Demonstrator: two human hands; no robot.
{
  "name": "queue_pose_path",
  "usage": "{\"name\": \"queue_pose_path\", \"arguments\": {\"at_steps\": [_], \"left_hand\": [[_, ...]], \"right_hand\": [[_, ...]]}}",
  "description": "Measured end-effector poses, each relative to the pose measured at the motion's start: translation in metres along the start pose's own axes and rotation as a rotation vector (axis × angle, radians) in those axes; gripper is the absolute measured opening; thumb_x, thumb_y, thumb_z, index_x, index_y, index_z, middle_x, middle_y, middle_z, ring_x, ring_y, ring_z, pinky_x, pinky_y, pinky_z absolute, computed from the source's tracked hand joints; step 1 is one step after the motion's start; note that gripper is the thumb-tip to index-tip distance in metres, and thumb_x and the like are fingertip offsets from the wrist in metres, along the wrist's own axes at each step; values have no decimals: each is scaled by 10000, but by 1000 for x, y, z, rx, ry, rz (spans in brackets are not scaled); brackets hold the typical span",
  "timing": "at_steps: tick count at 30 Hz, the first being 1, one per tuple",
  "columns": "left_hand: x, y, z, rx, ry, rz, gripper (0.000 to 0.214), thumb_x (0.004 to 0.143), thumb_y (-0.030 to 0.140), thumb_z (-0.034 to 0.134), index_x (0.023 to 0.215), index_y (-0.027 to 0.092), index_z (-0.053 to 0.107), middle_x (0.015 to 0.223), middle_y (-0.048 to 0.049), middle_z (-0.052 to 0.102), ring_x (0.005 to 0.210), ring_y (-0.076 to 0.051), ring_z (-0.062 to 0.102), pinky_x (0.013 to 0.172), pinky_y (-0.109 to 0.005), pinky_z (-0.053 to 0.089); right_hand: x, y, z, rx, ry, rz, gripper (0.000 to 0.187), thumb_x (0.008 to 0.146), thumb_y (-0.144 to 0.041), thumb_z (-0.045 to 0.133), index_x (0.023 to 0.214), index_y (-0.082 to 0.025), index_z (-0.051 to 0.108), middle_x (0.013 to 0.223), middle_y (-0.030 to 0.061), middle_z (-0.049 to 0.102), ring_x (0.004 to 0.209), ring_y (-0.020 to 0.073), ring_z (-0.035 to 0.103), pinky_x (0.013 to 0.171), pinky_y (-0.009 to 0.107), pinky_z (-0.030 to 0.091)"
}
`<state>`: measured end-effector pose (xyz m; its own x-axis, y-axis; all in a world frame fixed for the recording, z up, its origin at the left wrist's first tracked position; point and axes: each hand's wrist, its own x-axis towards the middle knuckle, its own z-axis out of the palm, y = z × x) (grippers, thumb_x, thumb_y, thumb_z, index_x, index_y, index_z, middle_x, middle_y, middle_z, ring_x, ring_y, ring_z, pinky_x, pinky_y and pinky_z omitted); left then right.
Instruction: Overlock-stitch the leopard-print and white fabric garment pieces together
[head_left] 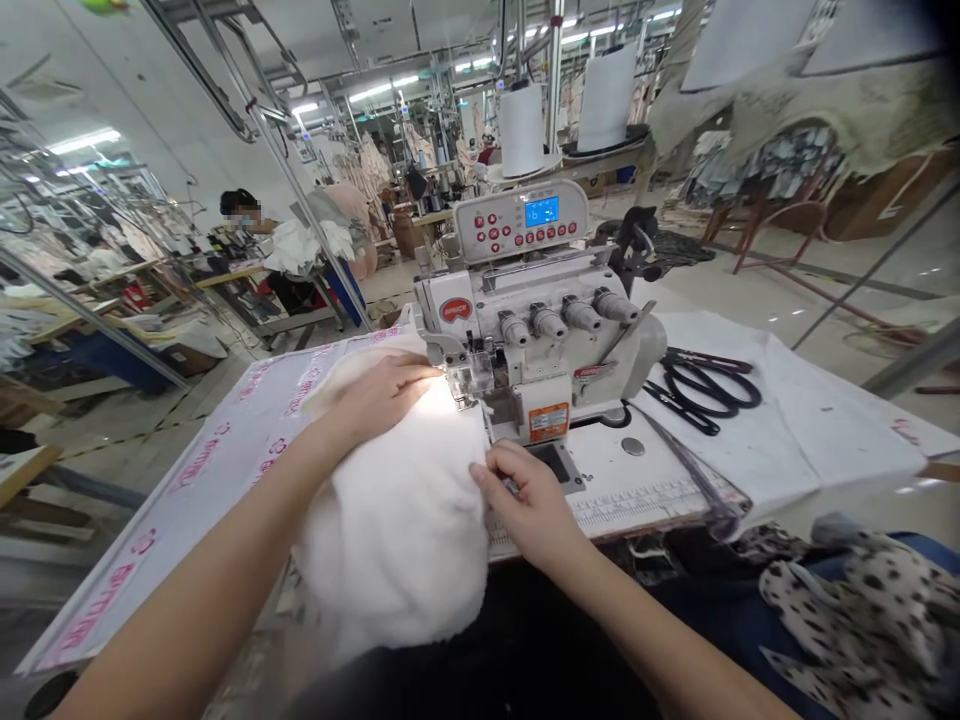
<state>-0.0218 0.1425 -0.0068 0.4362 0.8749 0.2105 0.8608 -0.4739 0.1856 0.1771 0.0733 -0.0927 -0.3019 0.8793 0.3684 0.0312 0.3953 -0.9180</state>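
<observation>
A piece of white fluffy fabric (412, 510) lies at the front of an overlock sewing machine (540, 330) and hangs over the table edge toward my lap. Its upper edge reaches the lit presser foot (466, 400). My left hand (390, 392) rests flat on the fabric just left of the needle area, fingers stretched toward the foot. With thumb and fingers, my right hand (525, 490) pinches the fabric's right edge, in front of the machine. The needle itself is too small to make out.
Black-handled scissors (705, 390) lie on the white-covered table right of the machine. Thread cones (523, 130) stand above it. A ruler strip (637, 505) runs along the front edge. Spotted cloth (847, 610) sits at lower right. A co-worker (244, 215) sits farther back on the left.
</observation>
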Motion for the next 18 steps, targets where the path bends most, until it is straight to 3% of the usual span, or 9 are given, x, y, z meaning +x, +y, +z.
{"name": "queue_pose_path", "arguments": {"at_steps": [3,5,7,8,10,12,15,18], "left_hand": [[-16,1,-3,-67,188,-89,276,853,283,408,1005,192,620,1034,-39,613,991,-174,533,918,-327,401],[-46,17,-2,-69,429,-102,226,837,241,444,985,186,606,1017,-45,604,963,-170,540,892,-328,419],[-90,40,7,-4,595,19,188,802,165,476,953,186,585,970,-50,588,916,-169,542,836,-333,437],[-114,52,15,34,591,128,186,780,146,485,940,184,573,914,-51,574,867,-168,540,785,-331,446],[-159,71,37,133,506,376,164,788,261,477,902,167,548,842,-59,547,794,-181,532,748,-369,448],[-193,79,61,172,421,483,224,777,365,510,917,190,512,886,-65,549,878,-227,538,790,-438,444],[-216,74,80,161,387,365,300,746,197,543,1036,190,469,1001,-104,556,985,-255,529,835,-478,452],[-213,67,72,71,289,317,399,752,43,456,1140,136,453,1035,-135,567,989,-222,530,824,-416,486]], "right_hand": [[-14,9,17,382,70,112,111,791,-275,565,832,-208,486,798,-5,525,763,145,519,680,251,408],[-32,13,29,662,96,227,343,753,-275,629,1036,-251,438,983,11,577,900,162,549,768,279,434],[-53,14,39,810,10,344,472,707,-262,684,1115,-252,447,1060,26,598,954,178,557,809,301,440],[-63,13,43,841,-82,392,461,691,-261,700,1103,-226,498,1032,35,622,935,187,571,802,307,447],[-79,10,50,866,-262,446,348,691,-282,700,1006,-169,608,929,47,665,855,196,601,774,315,459],[-89,4,53,845,-343,445,281,722,-302,669,960,-153,652,890,45,676,813,191,608,763,315,460],[-94,-6,54,749,-336,393,238,754,-292,635,955,-168,664,880,23,668,790,168,592,741,288,456],[-96,-12,53,683,-238,364,177,735,-283,652,863,-163,679,812,8,659,723,144,564,701,262,448]]}}
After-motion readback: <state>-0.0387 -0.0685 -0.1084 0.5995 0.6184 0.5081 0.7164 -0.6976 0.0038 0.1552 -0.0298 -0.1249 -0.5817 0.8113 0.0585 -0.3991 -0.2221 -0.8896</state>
